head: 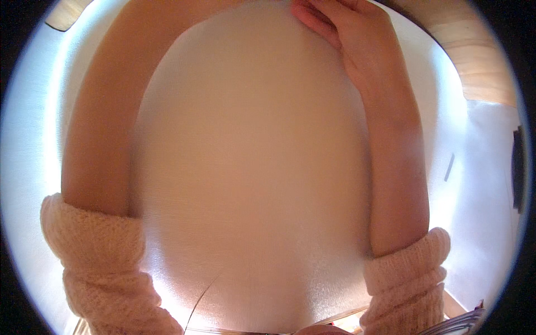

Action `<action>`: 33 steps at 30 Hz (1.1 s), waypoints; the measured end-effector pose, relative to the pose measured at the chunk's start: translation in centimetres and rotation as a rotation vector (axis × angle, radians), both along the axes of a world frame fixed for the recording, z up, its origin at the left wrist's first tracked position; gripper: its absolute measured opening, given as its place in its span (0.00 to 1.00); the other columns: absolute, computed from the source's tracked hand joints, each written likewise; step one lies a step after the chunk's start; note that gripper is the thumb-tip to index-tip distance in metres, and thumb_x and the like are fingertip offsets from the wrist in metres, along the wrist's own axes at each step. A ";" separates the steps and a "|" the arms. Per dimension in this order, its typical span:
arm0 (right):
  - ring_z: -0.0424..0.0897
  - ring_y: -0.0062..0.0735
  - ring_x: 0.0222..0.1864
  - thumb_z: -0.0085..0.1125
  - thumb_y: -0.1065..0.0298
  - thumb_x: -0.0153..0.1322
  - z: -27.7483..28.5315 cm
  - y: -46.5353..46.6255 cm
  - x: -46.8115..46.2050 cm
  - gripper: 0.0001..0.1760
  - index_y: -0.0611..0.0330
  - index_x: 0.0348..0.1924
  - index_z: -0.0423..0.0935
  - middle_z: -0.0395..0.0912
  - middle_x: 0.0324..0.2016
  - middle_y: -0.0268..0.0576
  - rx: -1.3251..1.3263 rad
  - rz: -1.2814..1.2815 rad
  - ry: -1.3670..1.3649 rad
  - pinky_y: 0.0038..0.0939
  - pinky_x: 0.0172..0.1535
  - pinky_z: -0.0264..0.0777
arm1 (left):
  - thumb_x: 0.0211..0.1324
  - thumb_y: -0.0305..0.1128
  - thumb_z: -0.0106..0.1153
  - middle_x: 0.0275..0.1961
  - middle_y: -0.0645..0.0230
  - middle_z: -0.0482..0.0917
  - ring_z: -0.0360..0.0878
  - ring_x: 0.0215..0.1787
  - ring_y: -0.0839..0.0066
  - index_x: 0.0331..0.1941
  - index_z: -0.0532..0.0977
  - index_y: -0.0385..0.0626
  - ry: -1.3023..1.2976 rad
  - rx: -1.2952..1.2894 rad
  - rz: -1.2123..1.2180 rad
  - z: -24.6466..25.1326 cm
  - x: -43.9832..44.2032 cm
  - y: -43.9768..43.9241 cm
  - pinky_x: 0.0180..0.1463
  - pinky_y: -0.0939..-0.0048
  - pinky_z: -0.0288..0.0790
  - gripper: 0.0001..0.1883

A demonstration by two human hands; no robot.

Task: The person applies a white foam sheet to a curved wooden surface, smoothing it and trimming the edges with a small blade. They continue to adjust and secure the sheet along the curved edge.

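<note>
Both forearms reach forward over a smooth, pale tabletop [255,146], with knitted sleeves pushed up toward the elbows. My right hand [364,31] is at the top edge of the view, right of the middle. Its fingers bend inward to the left and are partly cut off, so whatever they may hold is hidden. My left hand is out of view; only the left forearm [102,121] shows, bending right along the top edge. Bare tabletop lies between the two arms.
A light wooden piece [477,54] with a curved edge lies at the upper right, and another wooden piece [67,14] at the upper left. A dark object [518,169] sits at the right rim. Low on the right is something striped [460,322].
</note>
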State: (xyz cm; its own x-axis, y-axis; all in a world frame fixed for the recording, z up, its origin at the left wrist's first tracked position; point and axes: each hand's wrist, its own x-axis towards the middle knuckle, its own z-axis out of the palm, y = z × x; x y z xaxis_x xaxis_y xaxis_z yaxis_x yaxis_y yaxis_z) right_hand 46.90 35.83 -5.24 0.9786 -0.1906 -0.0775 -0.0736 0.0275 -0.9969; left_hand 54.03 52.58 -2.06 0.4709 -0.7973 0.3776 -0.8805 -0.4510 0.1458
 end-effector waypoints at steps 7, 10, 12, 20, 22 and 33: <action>0.81 0.26 0.31 0.57 0.71 0.74 -0.5 -2.7 -1.2 0.11 0.72 0.38 0.82 0.83 0.30 0.42 -0.141 -0.050 0.086 0.24 0.40 0.76 | 0.50 0.29 0.62 0.29 0.51 0.81 0.80 0.31 0.54 0.24 0.79 0.36 0.085 0.206 0.021 1.8 -1.9 -4.2 0.38 0.61 0.74 0.07; 0.82 0.27 0.32 0.58 0.69 0.74 -0.3 -2.3 -1.1 0.11 0.71 0.38 0.82 0.84 0.31 0.43 -0.126 -0.069 0.072 0.25 0.40 0.77 | 0.49 0.29 0.63 0.28 0.52 0.80 0.80 0.31 0.55 0.24 0.79 0.37 0.245 0.315 0.069 4.2 -2.0 -5.0 0.37 0.61 0.73 0.07; 0.83 0.27 0.33 0.58 0.68 0.74 0.3 -1.3 -0.9 0.11 0.70 0.38 0.82 0.85 0.31 0.44 -0.094 -0.086 0.066 0.25 0.40 0.78 | 0.49 0.30 0.63 0.28 0.53 0.80 0.80 0.31 0.56 0.24 0.79 0.37 0.188 0.310 0.019 4.1 -0.4 -3.7 0.36 0.62 0.73 0.07; 0.86 0.26 0.35 0.59 0.65 0.75 0.6 0.0 0.1 0.14 0.72 0.37 0.81 0.86 0.34 0.47 -0.105 -0.116 0.053 0.24 0.42 0.80 | 0.47 0.30 0.65 0.27 0.58 0.79 0.79 0.28 0.59 0.26 0.79 0.40 0.203 0.146 -0.093 2.9 1.7 -1.8 0.33 0.63 0.72 0.06; 0.86 0.25 0.35 0.59 0.66 0.75 1.5 0.6 0.2 0.15 0.74 0.37 0.81 0.86 0.33 0.47 -0.145 -0.098 0.047 0.22 0.42 0.81 | 0.45 0.29 0.67 0.26 0.59 0.79 0.78 0.27 0.61 0.27 0.80 0.40 0.103 0.190 -0.110 3.1 2.4 -0.8 0.32 0.64 0.72 0.06; 0.86 0.25 0.33 0.59 0.66 0.75 2.3 3.1 1.4 0.14 0.73 0.37 0.81 0.86 0.31 0.46 -0.137 -0.135 0.070 0.22 0.41 0.81 | 0.45 0.26 0.69 0.25 0.62 0.80 0.78 0.25 0.70 0.30 0.81 0.39 0.377 0.044 -0.072 3.1 4.6 1.7 0.31 0.72 0.71 0.07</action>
State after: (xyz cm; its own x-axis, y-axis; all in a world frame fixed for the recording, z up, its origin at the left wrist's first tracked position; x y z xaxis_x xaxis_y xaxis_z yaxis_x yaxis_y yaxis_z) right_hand 48.33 38.89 -2.91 0.9366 -0.3330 -0.1091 -0.1478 -0.0934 -0.9846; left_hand 58.66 54.30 1.02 0.5122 -0.8452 0.1528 -0.7984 -0.4030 0.4473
